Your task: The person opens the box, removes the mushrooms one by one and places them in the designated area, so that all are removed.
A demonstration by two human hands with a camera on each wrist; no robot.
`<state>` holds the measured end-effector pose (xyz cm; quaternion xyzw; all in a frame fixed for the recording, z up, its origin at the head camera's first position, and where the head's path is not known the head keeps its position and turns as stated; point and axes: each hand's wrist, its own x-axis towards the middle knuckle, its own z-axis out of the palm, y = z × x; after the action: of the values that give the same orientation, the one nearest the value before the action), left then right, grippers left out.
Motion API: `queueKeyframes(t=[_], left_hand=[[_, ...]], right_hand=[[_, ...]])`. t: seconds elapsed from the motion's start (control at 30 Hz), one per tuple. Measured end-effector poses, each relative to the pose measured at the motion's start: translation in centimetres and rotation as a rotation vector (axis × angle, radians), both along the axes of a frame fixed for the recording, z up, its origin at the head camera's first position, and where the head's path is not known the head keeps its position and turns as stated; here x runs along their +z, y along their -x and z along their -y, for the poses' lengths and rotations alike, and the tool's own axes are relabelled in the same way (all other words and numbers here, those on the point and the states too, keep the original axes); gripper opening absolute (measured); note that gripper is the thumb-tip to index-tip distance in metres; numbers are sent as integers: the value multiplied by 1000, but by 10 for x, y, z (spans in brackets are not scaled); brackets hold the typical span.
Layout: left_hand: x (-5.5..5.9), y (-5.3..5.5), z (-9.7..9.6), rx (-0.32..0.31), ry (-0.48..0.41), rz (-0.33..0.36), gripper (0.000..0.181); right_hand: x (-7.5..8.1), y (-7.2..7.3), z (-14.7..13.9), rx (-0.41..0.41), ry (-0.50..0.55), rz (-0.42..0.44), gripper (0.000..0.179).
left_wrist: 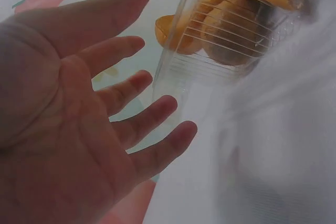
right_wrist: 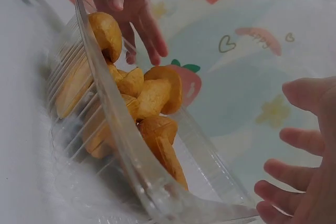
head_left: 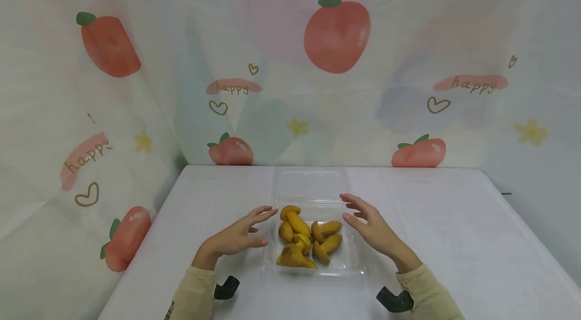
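Bunch of mushrooms (head_left: 290,258) sits in an open box (head_left: 349,258) on the desk (head_left: 454,224), left hand (head_left: 236,235) at the box's 9 o'clock, right hand (head_left: 375,229) around 3, fingers (left_wrist: 161,153) loosely spread on both.

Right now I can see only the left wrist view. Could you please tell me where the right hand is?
Observer: The bare right hand is near the right side of the clear rectangular plastic box.
Operator: Thank you. Does this box have a lid?
Observer: Yes, its clear rectangular plastic lid lies open at the far side.
Operator: And do the yellow-brown mushroom-shaped pieces fill the box?
Observer: No, some bare floor shows to the right of them.
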<state>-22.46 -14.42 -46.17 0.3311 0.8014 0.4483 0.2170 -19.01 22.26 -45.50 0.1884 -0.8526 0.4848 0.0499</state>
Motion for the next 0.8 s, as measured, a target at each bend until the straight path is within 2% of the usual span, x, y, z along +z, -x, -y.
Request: queueKeyframes(t=[0.13, 0.3, 0.43, 0.6, 0.8], left_hand=[[-5, 1, 2, -6, 11, -18, 74], [-11, 3, 0, 42, 54, -40, 75], [-10, 2, -2, 72, 81, -38, 76], [-7, 1, -2, 104, 97, -65, 74], [-5, 1, -4, 114, 121, -96, 74]], right_hand=[[-6, 1, 2, 5, -29, -1, 46], [-12, 4, 6, 4, -55, 16, 46], [-15, 4, 5, -5, -71, 16, 46], [-16, 5, 5, -8, -30, -3, 43], [-14, 5, 4, 6, -29, 8, 46]])
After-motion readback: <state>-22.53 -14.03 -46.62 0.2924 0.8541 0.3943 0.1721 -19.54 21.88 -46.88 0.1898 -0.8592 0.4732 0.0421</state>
